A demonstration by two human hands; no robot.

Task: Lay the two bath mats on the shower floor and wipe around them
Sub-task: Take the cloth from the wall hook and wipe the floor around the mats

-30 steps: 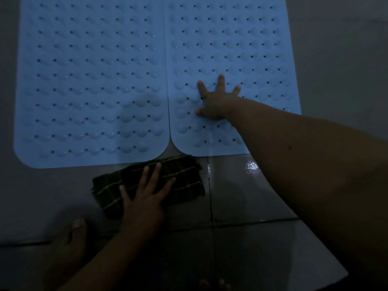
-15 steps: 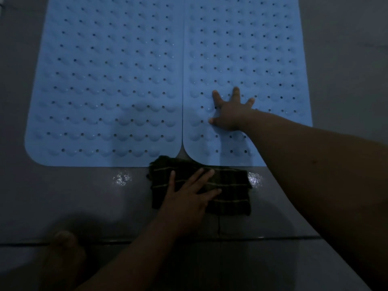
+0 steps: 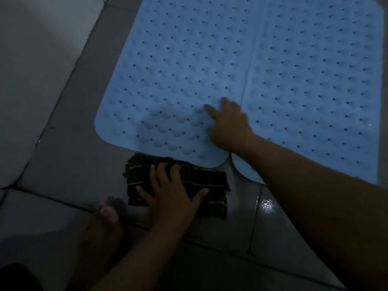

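Two light blue perforated bath mats lie flat side by side on the tiled floor, the left mat (image 3: 178,76) and the right mat (image 3: 315,80) touching along a seam. My right hand (image 3: 230,122) rests flat on the left mat's near right corner, just left of the seam, fingers apart. A dark striped cloth (image 3: 212,181) lies on the wet tile just in front of the left mat's near edge. My left hand (image 3: 174,196) presses down on the cloth, fingers spread over it.
My bare foot (image 3: 105,221) is on the tile just left of the cloth. A paler raised surface (image 3: 31,80) borders the floor at the left. Grey tile (image 3: 270,238) with a wet glint runs along the near side.
My right hand has shifted from the right mat across the seam onto the left mat. My left hand slid the cloth right, then back under the left mat's corner. The view swung left.
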